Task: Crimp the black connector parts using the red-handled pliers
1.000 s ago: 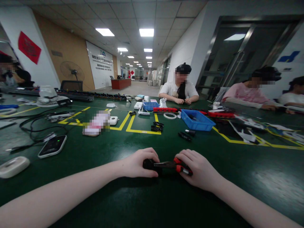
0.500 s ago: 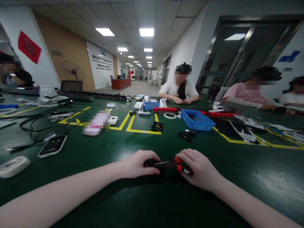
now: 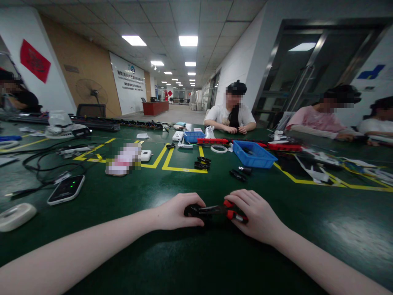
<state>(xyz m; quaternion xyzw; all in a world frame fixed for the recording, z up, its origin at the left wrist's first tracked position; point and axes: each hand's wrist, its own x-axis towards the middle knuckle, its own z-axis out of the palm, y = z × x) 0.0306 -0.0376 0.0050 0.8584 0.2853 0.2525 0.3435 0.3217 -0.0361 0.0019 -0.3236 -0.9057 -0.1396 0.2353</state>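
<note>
**Inspector:** While both hands rest low on the green table (image 3: 307, 229), I start at the far left. Well off from the left hand (image 3: 178, 211) lie a white oval case (image 3: 15, 215) and a dark device with green lights (image 3: 66, 188), with loose black cables (image 3: 39, 164) beyond them. None is within reach of the work.

**Assistant:** And the left hand itself?

**Inspector:** It is curled down over a small black part (image 3: 190, 210), fingers closed on it and pinning it to the table. Only the part's right edge shows past the fingertips.

**Assistant:** What joins the two hands?

**Inspector:** Red-handled pliers (image 3: 219, 211). Their dark nose runs from the right hand (image 3: 256, 217) across to the black part and meets it. The right hand is wrapped around the handles. I cannot tell how hard it squeezes.

**Assistant:** Your advice on the grip?

**Inspector:** In my judgement, keep the part pressed flat so it cannot roll, hold the nose level with it, and squeeze steadily rather than jerk. The left fingertips sit just beside the nose, so a slip could nip them.

**Assistant:** Farther right?

**Inspector:** Ahead of the right hand lie spare black pieces (image 3: 238, 175) and a blue bin (image 3: 254, 154). Other people sit across the table, their hands well apart from these.
</note>
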